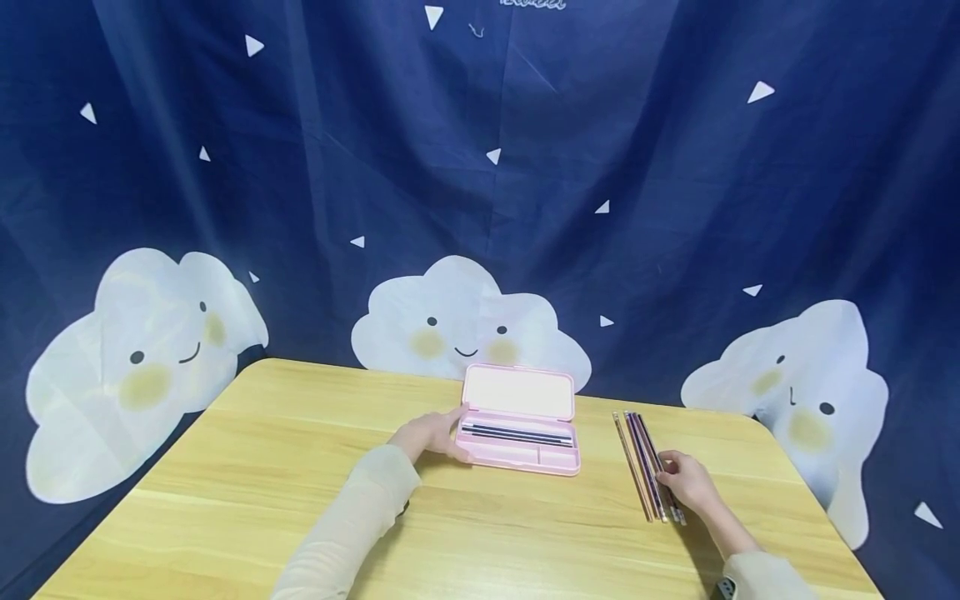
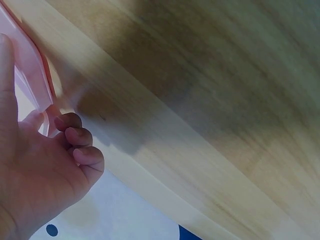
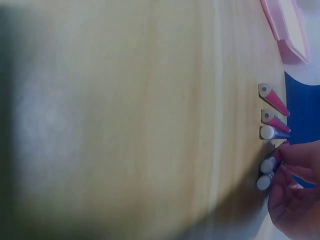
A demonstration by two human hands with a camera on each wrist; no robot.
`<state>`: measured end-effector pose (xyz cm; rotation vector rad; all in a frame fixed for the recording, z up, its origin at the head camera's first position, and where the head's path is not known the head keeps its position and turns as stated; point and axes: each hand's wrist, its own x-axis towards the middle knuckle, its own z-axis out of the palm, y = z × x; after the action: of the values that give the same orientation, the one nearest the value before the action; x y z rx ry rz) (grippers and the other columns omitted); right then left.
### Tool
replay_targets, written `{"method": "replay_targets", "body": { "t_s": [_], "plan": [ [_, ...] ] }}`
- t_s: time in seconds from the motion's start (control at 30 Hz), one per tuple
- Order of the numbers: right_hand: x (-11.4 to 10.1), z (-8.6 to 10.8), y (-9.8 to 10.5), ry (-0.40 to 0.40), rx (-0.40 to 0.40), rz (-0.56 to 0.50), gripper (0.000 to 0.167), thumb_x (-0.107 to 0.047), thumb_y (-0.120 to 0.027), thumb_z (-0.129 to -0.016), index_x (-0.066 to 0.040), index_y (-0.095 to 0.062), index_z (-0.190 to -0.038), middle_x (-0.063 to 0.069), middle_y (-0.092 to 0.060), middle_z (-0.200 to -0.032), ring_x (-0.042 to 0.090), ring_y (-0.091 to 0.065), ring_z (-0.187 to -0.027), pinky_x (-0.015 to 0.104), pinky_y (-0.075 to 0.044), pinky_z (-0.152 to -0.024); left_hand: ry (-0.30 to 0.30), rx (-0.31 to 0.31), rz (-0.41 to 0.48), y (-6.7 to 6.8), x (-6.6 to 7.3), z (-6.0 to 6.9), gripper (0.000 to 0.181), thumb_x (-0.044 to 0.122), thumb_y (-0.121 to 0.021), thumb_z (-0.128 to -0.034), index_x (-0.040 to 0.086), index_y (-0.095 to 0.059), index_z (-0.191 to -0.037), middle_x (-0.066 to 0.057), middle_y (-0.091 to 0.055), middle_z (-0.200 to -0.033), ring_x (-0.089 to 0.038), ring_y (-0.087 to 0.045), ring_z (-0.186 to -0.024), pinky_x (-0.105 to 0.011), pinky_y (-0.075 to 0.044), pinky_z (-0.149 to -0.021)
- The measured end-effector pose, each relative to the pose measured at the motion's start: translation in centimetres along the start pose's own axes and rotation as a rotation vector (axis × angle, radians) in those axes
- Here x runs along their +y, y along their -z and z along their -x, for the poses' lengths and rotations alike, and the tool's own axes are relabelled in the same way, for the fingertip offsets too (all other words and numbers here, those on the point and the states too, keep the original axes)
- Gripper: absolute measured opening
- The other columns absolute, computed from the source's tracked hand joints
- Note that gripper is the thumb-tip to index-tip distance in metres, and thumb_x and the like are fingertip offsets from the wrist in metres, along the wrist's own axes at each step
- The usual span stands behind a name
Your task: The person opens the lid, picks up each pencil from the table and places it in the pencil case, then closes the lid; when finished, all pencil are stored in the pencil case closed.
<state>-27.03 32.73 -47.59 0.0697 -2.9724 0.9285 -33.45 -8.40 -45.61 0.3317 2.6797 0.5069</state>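
A pink pencil case (image 1: 517, 462) lies with its lid raised, and several dark pencils (image 1: 516, 434) rest in its long compartment. My left hand (image 1: 433, 435) grips the case's left end; in the left wrist view its thumb lies along the pink edge and some fingers are curled. Right of the case, several loose pencils (image 1: 637, 467) lie side by side on the table. At the right side of this row, my right hand (image 1: 688, 483) pinches a pencil (image 3: 267, 165) between thumb and fingers. White-ended and cut ends of pencils face the right wrist view; the fingers partly hide the pinched one.
The wooden table (image 1: 247, 483) has its far edge just behind the case's lid. Behind it hangs a dark blue curtain (image 1: 637, 125) with white clouds and triangles. A small smaller compartment sits at the case's front right.
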Motion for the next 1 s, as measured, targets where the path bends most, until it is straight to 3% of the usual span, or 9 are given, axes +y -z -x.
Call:
{"method": "replay_targets", "body": {
  "t_s": [0.4, 0.63, 0.77, 1.0],
  "plan": [
    [-0.3, -0.3, 0.1, -0.083, -0.042, -0.032, 0.04, 0.002, -0.057, -0.078, 0.021, -0.045, -0.111, 0.033, -0.058, -0.094, 0.04, -0.059, -0.084, 0.05, -0.05, -0.078, 0.01, -0.001, 0.013, 0.0, 0.1, 0.2, 0.102, 0.055, -0.075, -0.0642, 0.027, -0.02, -0.146, -0.022, -0.04, -0.138, -0.038, -0.037, -0.127, -0.051, -0.032, -0.103],
    [-0.3, -0.3, 0.2, -0.109, -0.048, -0.083, 0.038, 0.002, -0.055, -0.078, 0.02, -0.045, -0.11, 0.03, -0.058, -0.091, 0.038, -0.059, -0.082, 0.046, -0.051, -0.074, 0.013, 0.003, 0.018, 0.0, 0.1, 0.0, 0.103, 0.054, -0.076, -0.0634, 0.026, -0.02, -0.146, -0.023, -0.04, -0.138, -0.039, -0.038, -0.126, -0.053, -0.033, -0.101],
    [-0.2, -0.3, 0.3, -0.104, -0.04, -0.094, 0.037, 0.003, -0.053, -0.079, 0.019, -0.045, -0.111, 0.03, -0.059, -0.091, 0.037, -0.059, -0.081, 0.047, -0.051, -0.075, 0.017, 0.002, 0.012, 0.0, 0.0, 0.0, 0.103, 0.054, -0.076, -0.0632, 0.026, -0.021, -0.146, -0.022, -0.04, -0.137, -0.038, -0.038, -0.126, -0.053, -0.033, -0.101],
    [-1.0, -0.4, 0.7, -0.024, 0.01, -0.081, 0.034, 0.003, -0.05, -0.082, 0.015, -0.048, -0.113, 0.024, -0.061, -0.086, 0.031, -0.059, -0.076, 0.047, -0.049, -0.072, 0.014, 0.004, 0.012, -0.1, 0.0, 0.1, 0.103, 0.053, -0.076, -0.0634, 0.025, -0.021, -0.146, -0.022, -0.041, -0.137, -0.038, -0.039, -0.125, -0.052, -0.034, -0.101]
  ]
}}
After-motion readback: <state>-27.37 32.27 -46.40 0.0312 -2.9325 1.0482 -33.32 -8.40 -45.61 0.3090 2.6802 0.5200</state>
